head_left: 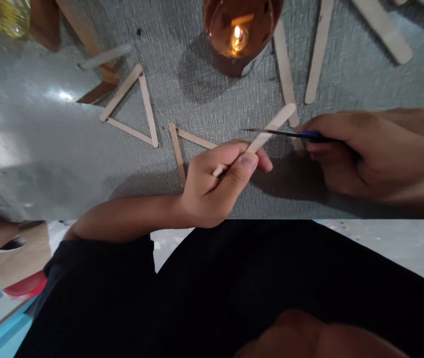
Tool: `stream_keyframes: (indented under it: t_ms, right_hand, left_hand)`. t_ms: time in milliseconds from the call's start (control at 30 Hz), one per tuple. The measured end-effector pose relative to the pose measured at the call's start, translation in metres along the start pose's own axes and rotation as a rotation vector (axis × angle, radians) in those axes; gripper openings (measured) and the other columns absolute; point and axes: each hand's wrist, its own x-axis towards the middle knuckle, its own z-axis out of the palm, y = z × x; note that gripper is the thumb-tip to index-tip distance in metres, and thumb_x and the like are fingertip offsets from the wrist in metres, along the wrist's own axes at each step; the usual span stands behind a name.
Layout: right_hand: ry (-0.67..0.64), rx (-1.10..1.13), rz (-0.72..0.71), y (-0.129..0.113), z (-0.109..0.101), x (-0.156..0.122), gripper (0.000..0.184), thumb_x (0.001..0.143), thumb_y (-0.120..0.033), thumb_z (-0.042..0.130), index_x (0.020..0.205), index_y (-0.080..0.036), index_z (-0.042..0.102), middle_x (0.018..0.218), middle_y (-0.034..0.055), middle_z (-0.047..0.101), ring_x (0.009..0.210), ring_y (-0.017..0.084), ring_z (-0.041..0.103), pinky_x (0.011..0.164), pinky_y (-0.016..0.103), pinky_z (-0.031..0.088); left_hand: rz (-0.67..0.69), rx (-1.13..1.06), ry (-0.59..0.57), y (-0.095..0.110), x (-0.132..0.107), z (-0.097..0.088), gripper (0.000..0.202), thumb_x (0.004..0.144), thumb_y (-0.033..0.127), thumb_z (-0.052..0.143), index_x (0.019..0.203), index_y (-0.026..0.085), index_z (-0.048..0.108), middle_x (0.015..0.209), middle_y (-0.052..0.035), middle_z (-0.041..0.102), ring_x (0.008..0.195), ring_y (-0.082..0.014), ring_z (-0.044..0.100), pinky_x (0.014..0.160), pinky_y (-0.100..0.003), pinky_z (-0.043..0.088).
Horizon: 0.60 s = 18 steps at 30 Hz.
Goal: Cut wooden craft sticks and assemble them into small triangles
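My left hand is closed around a wooden craft stick, which slants up to the right past the thumb; its short lower end pokes out by the palm. My right hand grips a blue-handled cutting tool seen edge-on. I cannot tell whether it is a knife or scissors. Its thin dark blade crosses the stick above my left thumb. Behind my left hand lies a partly hidden figure of joined sticks. Farther left is a complete stick triangle on the grey table.
A candle burns in a brown holder at the back. Loose craft sticks lie right of it, one close to my right hand. At the back left are brown strips, a thin translucent stick and a container of yellowish liquid.
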Motion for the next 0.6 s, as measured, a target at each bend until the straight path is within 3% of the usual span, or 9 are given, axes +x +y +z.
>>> stream_keyframes:
  t_ms: [100, 233, 333, 500, 600]
  right_hand:
    - [0.128, -0.073, -0.172, -0.002, 0.000, -0.003, 0.028, 0.107, -0.031, 0.060, 0.133, -0.034, 0.068, 0.102, -0.0120, 0.080, 0.085, 0.009, 0.075, 0.067, 0.025, 0.045]
    - [0.119, -0.085, -0.198, -0.002, 0.001, -0.005, 0.036, 0.105, -0.022, 0.062, 0.140, -0.033, 0.064, 0.108, -0.0117, 0.079, 0.091, 0.010, 0.076, 0.071, 0.025, 0.045]
    - [0.167, -0.088, -0.248, 0.002, 0.003, -0.005, 0.041, 0.102, -0.020, 0.066, 0.141, -0.033, 0.067, 0.095, -0.0109, 0.077, 0.079, 0.009, 0.072, 0.063, 0.026, 0.040]
    - [0.224, -0.127, -0.284, 0.010, 0.006, -0.004, 0.048, 0.104, -0.026, 0.064, 0.149, -0.041, 0.063, 0.088, -0.0115, 0.075, 0.068, 0.006, 0.064, 0.059, 0.024, 0.035]
    - [0.218, -0.167, -0.313, 0.012, 0.005, -0.003, 0.049, 0.106, -0.030, 0.060, 0.153, -0.043, 0.059, 0.080, -0.0121, 0.072, 0.060, 0.004, 0.057, 0.055, 0.023, 0.030]
  left_hand:
    - [-0.007, 0.016, 0.003, 0.000, 0.000, 0.000, 0.028, 0.112, 0.038, 0.057, 0.104, 0.022, 0.079, 0.066, 0.0016, 0.056, 0.054, -0.0054, 0.046, 0.050, -0.026, 0.040]
    - [0.007, 0.050, 0.010, -0.003, 0.001, 0.000, 0.029, 0.112, 0.040, 0.057, 0.103, 0.022, 0.078, 0.078, -0.0019, 0.067, 0.065, -0.0086, 0.058, 0.058, -0.028, 0.050]
    - [0.036, 0.041, 0.011, -0.004, 0.001, 0.000, 0.028, 0.112, 0.039, 0.058, 0.101, 0.023, 0.078, 0.079, -0.0016, 0.069, 0.067, -0.0085, 0.060, 0.060, -0.028, 0.052]
    - [0.042, 0.018, 0.025, -0.006, 0.001, 0.002, 0.026, 0.112, 0.034, 0.057, 0.102, 0.023, 0.078, 0.065, 0.0020, 0.056, 0.060, -0.0068, 0.054, 0.057, -0.026, 0.049]
    - [0.083, 0.052, 0.037, -0.008, 0.001, 0.003, 0.029, 0.112, 0.035, 0.057, 0.097, 0.022, 0.077, 0.070, 0.0009, 0.063, 0.061, -0.0066, 0.057, 0.057, -0.027, 0.051]
